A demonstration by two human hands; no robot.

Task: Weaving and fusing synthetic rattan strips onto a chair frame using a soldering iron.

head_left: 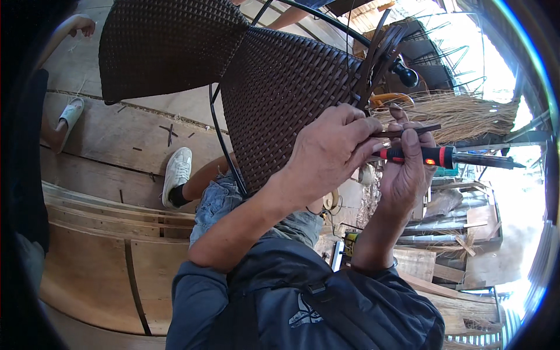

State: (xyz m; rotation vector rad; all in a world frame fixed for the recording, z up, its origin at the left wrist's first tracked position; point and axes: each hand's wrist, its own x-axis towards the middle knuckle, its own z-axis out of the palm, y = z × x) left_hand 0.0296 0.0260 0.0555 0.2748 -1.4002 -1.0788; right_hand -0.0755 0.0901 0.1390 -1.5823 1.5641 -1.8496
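Observation:
A dark brown woven wicker chair [286,87] on a black metal frame lies tilted before me, its broad panels at the upper left and centre. My left hand [332,137] is at the right edge of the weave, fingers pinched on a flat brown wicker strip [430,129]. Beside it, my right hand [406,166] grips a soldering iron [448,157] with a black and red handle, its metal tip pointing right. The strip's end passes over the right fingers, above the iron. A bunch of loose brown strips [379,55] rises from the chair's edge.
On the left another person's hand [81,24] and sandalled foot [73,111] show. Strip offcuts [169,134] lie on the wooden floor. A straw pile [466,116], a black round-ended object [406,74] and scrap boards [481,221] are to the right.

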